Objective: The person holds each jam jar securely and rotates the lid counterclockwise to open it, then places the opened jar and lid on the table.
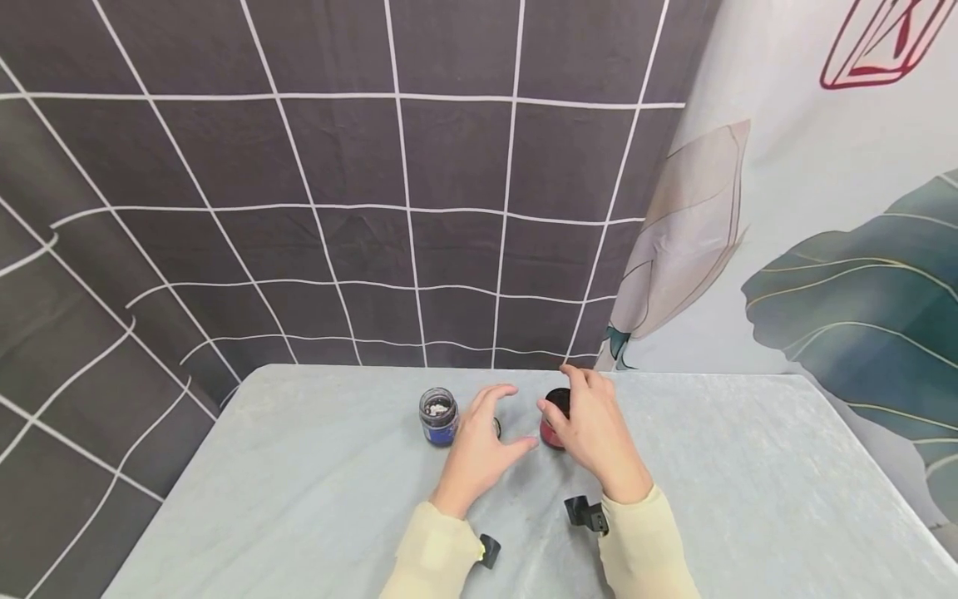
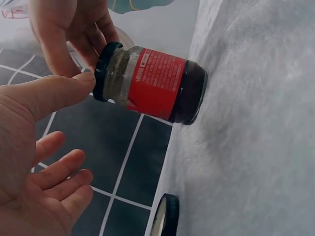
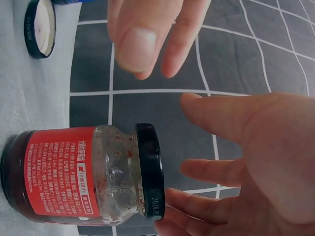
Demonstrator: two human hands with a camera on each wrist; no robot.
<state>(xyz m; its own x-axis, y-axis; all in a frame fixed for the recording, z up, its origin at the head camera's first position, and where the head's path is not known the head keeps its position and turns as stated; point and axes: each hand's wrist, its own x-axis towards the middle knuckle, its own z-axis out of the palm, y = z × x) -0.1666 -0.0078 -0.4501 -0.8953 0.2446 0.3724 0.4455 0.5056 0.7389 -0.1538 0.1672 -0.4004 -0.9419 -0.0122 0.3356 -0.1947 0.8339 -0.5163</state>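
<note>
The right hand (image 1: 599, 426) reaches round the black lid of an upright clear glass jar with a red label (image 3: 61, 172) on the grey cloth-covered surface (image 1: 299, 499), its fingers loosely parted and whether they touch unclear. The left hand (image 1: 477, 449) holds nothing, thumb and fingers wide apart, between that jar and an open blue-labelled glass jar (image 1: 440, 426), near a loose black-rimmed round lid (image 3: 40, 28).
</note>
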